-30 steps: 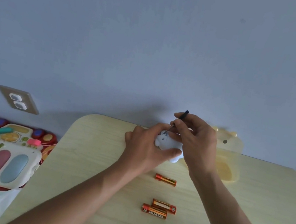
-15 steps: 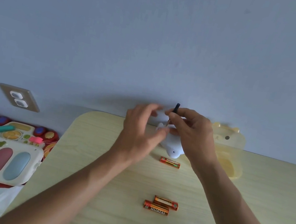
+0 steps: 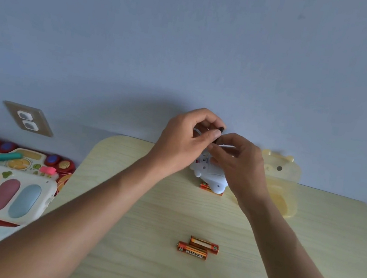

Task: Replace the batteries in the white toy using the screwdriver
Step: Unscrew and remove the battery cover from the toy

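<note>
Where it gripped the white toy, the left hand now pinches the screwdriver — higher.

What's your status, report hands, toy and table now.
Left hand pinching screwdriver top; right hand steadying white toy. One battery under toy, two batteries nearer. Nothing blocking.

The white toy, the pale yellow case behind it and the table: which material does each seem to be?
White toy: likely hard plastic, smooth moulded body with screw holes. Pale yellow case: translucent plastic, as light passes through it. Table: light wood or wood-look laminate, with printed-looking grain lines and a matte finish.
</note>
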The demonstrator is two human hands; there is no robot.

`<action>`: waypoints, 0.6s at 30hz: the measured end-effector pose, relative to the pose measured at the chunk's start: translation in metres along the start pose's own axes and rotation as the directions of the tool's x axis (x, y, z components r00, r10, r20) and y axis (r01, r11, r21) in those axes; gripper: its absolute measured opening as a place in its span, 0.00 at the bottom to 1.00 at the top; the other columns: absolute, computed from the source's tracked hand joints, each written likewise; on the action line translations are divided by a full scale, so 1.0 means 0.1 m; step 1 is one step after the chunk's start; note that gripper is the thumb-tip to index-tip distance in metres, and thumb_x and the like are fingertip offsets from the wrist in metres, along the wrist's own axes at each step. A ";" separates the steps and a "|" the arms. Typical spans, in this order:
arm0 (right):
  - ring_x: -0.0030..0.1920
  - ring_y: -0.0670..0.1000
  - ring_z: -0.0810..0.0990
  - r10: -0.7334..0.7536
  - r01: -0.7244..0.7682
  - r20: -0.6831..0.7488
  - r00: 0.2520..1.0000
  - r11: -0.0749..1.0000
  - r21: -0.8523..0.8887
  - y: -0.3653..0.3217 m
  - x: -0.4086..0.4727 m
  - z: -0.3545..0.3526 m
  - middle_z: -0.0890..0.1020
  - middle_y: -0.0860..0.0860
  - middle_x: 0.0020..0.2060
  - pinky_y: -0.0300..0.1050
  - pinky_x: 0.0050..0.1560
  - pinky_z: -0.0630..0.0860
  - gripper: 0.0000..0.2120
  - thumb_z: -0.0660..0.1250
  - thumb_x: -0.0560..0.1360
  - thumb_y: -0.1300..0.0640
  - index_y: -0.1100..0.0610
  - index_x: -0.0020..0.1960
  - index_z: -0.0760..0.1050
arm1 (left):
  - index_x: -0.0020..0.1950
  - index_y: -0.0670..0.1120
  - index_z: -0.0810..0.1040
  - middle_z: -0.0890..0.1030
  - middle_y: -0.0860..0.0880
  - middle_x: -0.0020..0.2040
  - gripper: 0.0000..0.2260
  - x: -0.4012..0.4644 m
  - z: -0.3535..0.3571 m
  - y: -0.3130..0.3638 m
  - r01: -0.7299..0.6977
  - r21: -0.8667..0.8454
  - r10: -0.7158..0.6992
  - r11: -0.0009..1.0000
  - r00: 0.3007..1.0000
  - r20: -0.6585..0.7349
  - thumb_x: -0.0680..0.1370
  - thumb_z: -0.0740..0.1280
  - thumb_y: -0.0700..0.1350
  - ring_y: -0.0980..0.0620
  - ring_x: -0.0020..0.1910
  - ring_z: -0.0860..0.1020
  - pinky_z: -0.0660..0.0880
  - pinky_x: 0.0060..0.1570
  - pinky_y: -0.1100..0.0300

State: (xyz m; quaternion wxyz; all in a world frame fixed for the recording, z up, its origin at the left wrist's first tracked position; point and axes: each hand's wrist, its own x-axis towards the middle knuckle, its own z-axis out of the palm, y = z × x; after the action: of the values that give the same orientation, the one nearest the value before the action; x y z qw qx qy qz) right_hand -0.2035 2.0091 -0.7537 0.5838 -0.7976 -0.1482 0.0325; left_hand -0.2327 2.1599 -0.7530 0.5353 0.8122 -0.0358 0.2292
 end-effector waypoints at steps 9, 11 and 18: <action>0.48 0.44 0.85 -0.011 0.012 0.033 0.999 1.000 -0.015 0.00 0.00 0.01 0.85 0.46 0.49 0.42 0.48 0.81 0.04 0.73 0.74 0.54 0.51 0.49 0.83 | 0.47 0.48 0.86 0.84 0.55 0.41 0.05 0.06 -0.01 0.04 -0.010 -0.048 0.011 0.999 1.000 0.017 0.75 0.75 0.38 0.54 0.42 0.83 0.80 0.45 0.60; 0.47 0.45 0.85 -0.006 0.006 -0.003 1.000 1.000 -0.025 0.01 0.02 0.01 0.86 0.48 0.46 0.44 0.48 0.81 0.04 0.74 0.73 0.54 0.53 0.48 0.83 | 0.47 0.49 0.85 0.84 0.54 0.42 0.05 0.06 0.01 0.04 -0.005 -0.063 0.006 0.998 1.000 0.011 0.74 0.77 0.40 0.54 0.43 0.83 0.80 0.44 0.61; 0.49 0.42 0.84 -0.031 0.031 0.028 0.999 0.999 -0.010 0.04 -0.03 0.02 0.85 0.46 0.49 0.46 0.54 0.81 0.04 0.72 0.76 0.56 0.51 0.50 0.84 | 0.50 0.50 0.87 0.87 0.56 0.44 0.08 0.04 0.00 0.00 -0.001 -0.064 0.005 0.998 0.999 0.051 0.78 0.72 0.38 0.60 0.46 0.85 0.81 0.51 0.59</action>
State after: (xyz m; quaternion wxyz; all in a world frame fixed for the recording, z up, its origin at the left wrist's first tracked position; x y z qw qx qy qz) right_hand -0.2056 2.0093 -0.7580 0.5778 -0.7978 -0.1689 0.0338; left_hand -0.2294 2.1608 -0.7513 0.5597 0.8001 -0.0581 0.2080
